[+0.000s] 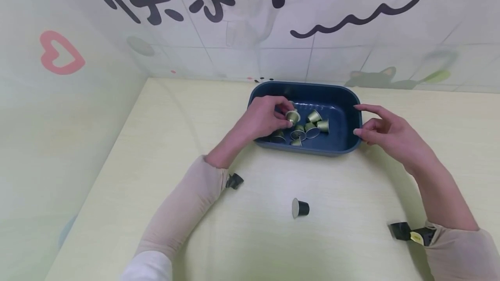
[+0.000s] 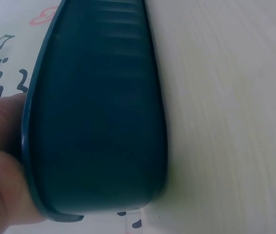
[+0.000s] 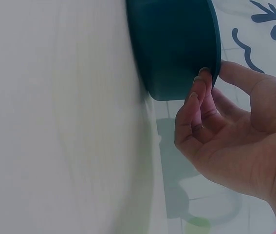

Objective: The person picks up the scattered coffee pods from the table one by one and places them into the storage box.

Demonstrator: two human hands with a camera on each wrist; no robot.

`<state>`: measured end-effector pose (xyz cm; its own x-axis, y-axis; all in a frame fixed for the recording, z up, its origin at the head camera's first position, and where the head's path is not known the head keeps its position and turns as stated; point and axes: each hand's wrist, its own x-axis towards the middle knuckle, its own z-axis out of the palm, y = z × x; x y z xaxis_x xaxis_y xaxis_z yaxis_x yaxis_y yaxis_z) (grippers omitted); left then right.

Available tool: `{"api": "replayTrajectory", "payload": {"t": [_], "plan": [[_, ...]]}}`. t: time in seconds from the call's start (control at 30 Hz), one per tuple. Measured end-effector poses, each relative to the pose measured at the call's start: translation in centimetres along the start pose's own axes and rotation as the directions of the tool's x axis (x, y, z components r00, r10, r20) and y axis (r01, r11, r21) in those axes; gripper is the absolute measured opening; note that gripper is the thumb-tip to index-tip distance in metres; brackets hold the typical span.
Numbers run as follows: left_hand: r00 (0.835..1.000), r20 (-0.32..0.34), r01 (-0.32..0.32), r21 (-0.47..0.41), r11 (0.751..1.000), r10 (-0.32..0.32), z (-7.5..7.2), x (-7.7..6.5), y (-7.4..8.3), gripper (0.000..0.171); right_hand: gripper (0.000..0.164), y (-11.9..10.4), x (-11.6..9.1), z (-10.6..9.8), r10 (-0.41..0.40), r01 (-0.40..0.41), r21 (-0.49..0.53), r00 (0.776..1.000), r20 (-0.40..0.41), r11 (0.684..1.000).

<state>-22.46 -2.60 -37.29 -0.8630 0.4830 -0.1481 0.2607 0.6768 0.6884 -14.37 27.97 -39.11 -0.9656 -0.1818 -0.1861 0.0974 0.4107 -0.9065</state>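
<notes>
My left hand (image 1: 262, 115) reaches over the left end of a dark blue plastic bin (image 1: 343, 118) and pinches a green coffee capsule (image 1: 292, 117) between thumb and fingers. Under and beside it, several more green coffee capsules (image 1: 312, 130) lie jumbled on the bin's floor. At the bin's right end my right hand (image 1: 390, 131) holds the rim, thumb at the edge and fingers against the outer wall, as the right wrist view also shows. In the left wrist view the bin's long side (image 2: 96, 112) hides the fingertips and the pinched capsule.
A single dark coffee capsule (image 1: 300, 208) lies on its side on the pale wooden table (image 1: 242, 229), in front of the bin. Behind the bin rises a white printed curtain (image 1: 250, 47), and its left part (image 1: 58, 133) runs along the table's left edge.
</notes>
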Motion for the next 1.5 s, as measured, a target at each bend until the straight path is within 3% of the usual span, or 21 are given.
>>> {"api": "replayTrajectory", "payload": {"t": [0.43, 0.77, 1.23, 1.5], "plan": [[1.0, 0.006, 0.0, -0.079, 0.997, 0.0, 0.35, 0.6, -0.33, 0.021, 0.054, -0.01, 0.0, -0.01, 0.002, -0.003, 0.011, 1.0, 0.002, 1.0], [1.0, 0.01, 0.003, -0.046, 0.999, -0.002, 0.4, 0.77, -0.22, 0.024, 0.055, -0.02, 0.01, -0.01, 0.007, -0.007, 0.005, 1.0, -0.006, 1.0], [1.0, 0.028, -0.009, 0.075, 0.997, 0.007, 0.36, 0.83, -0.17, 0.036, 0.055, 0.13, -0.01, -0.01, 0.012, -0.012, 0.002, 1.0, -0.003, 1.0], [1.0, 0.021, -0.017, 0.071, 0.997, 0.016, 0.36, 0.8, -0.24, 0.035, 0.056, 0.09, 0.03, 0.06, 0.015, -0.015, -0.001, 1.0, -0.006, 1.0]]}}
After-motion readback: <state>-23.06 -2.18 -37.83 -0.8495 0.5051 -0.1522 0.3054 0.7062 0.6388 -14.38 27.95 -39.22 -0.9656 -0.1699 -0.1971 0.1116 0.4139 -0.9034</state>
